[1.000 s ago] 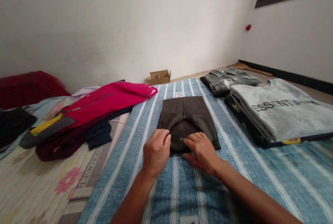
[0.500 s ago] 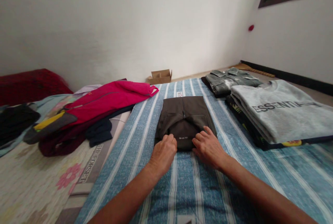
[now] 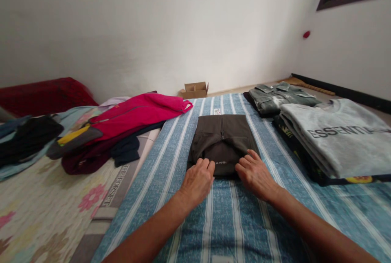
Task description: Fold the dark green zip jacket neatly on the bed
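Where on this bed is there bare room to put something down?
Bare striped blanket lies between the pink jacket and the folded dark garment, and in front of both hands. The right side is crowded by the grey sweatshirt stack.

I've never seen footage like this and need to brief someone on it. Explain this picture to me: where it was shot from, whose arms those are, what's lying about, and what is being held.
The picture comes from a camera worn on a person's head, looking forward and down, so the two bare arms coming in from the bottom are that person's own. No machine is involved.

The left hand and right hand rest on the near edge of a folded dark brown garment with a zip, lying on a blue striped sheet. The fingers press flat on it; neither hand has a closed grip on anything.

To the right sits a stack of folded clothes topped by a grey sweatshirt with dark lettering, and behind it a folded green jacket. To the left lies a loose heap with a pink garment on top. A small cardboard box stands by the wall.
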Motion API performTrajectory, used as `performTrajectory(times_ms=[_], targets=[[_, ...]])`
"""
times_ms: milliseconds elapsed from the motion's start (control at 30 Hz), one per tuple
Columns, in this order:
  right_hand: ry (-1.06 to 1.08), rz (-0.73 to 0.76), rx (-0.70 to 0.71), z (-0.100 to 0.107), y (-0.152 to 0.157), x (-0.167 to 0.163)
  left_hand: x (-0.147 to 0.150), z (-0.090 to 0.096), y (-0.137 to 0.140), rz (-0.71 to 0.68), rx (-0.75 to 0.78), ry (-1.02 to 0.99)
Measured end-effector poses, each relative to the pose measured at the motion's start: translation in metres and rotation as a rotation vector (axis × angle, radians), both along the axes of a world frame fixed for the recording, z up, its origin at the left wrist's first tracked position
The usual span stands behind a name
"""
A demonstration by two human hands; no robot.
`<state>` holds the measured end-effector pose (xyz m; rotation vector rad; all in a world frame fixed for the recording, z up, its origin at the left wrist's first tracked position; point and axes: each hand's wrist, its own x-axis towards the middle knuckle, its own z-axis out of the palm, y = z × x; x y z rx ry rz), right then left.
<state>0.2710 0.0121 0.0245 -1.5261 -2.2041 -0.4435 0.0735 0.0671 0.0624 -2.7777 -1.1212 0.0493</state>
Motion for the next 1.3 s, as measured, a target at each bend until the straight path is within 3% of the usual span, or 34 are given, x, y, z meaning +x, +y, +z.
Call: performTrajectory(times_ms=[300,500,833,1300], targets=[[0.058,-0.011,-0.052,0.002,-0.002,-0.016,0.004,-0.005,0.000,0.005,0.014,0.006],[0.039,-0.035,0.004,-0.008,0.009,-0.032,0.003,-0.010,-0.001,-0.001,0.034,-0.001],[0.049,0.000,0.089,-0.017,0.012,-0.030,0.001,-0.013,-0.004,-0.037,0.069,-0.021],[0.077,-0.003,0.106,-0.018,0.012,-0.029,0.001,-0.015,-0.003,-0.044,0.097,-0.026]])
